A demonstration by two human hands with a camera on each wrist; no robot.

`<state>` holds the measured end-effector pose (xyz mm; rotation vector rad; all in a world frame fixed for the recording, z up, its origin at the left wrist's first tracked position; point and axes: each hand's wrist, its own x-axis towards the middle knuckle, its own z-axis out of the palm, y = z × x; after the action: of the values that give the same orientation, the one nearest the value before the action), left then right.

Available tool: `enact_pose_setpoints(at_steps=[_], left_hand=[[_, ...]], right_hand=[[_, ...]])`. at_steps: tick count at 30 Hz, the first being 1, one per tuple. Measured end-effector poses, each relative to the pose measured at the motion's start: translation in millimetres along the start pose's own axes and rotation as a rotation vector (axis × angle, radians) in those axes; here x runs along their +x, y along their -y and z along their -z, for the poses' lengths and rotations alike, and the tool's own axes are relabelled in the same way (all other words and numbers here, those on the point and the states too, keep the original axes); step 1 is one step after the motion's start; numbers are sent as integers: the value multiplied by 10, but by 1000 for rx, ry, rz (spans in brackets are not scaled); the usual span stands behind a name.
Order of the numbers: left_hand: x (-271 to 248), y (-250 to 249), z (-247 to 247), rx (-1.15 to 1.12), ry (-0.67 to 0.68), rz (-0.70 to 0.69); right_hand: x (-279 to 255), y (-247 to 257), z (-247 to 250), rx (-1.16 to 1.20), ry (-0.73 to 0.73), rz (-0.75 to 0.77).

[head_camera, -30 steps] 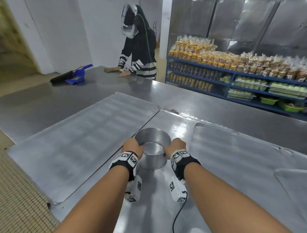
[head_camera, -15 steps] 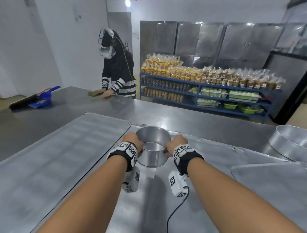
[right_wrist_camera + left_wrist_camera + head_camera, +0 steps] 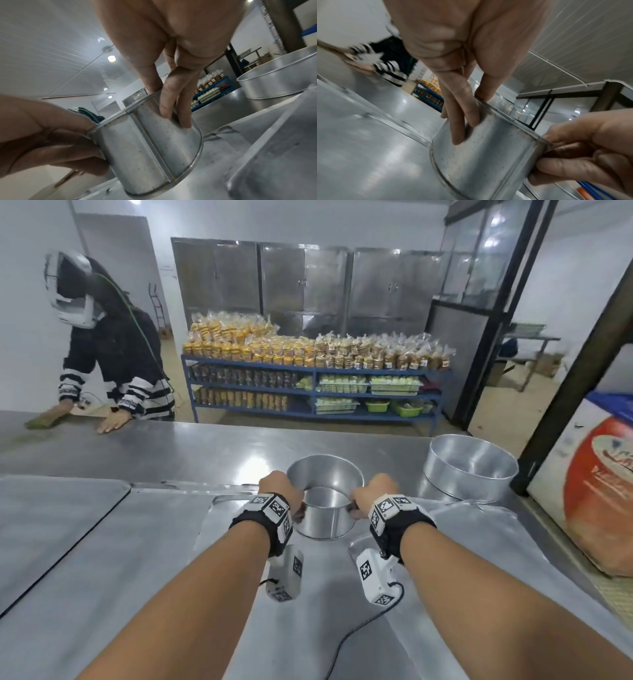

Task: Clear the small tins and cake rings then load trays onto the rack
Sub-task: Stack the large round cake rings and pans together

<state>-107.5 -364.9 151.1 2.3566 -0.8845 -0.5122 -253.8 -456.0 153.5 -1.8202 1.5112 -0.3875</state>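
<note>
A small round metal cake ring [image 3: 323,520] hangs between both my hands over the flat metal trays [image 3: 144,546] on the steel table. My left hand [image 3: 281,488] grips its left rim, thumb inside and fingers down the outer wall. My right hand [image 3: 372,490] grips the right rim the same way. In the left wrist view the left hand [image 3: 467,116] pinches the ring [image 3: 479,159]. The right wrist view shows the right hand [image 3: 171,105] on the tilted ring [image 3: 154,151]. A larger round tin [image 3: 471,474] stands just right of it.
A person in a striped top [image 3: 116,371] wipes the table at the far left. Blue shelves of packed goods [image 3: 308,378] stand behind the table. A dark post [image 3: 568,392] and a printed sack [image 3: 596,487] border the table's right end.
Both hands have carried the ring to the right along the table, and the larger tin has come into view beside it. The grip on the ring is unchanged.
</note>
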Motion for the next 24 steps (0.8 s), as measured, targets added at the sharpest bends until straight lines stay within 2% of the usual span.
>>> enact_pose_setpoints(at_steps=[5,11,14,22,24], left_hand=[[293,-681,-816,-84,50,-20],[898,-1340,-1696,-145,65,-78],[1244,-1565,-2026,-97,53,-80],[2023,-1958,-2588,60,18,-74],[2209,-1977,-2702,146,52,-128]], right_hand=[[591,-602,537,172,-102,-88],[1886,-1322,658,182,-163,-54],[2183,-1378,815,64,-210,-19],[3240,-1620,924,-31,-152,28],[3380,-1665,907,-67,-118,14]])
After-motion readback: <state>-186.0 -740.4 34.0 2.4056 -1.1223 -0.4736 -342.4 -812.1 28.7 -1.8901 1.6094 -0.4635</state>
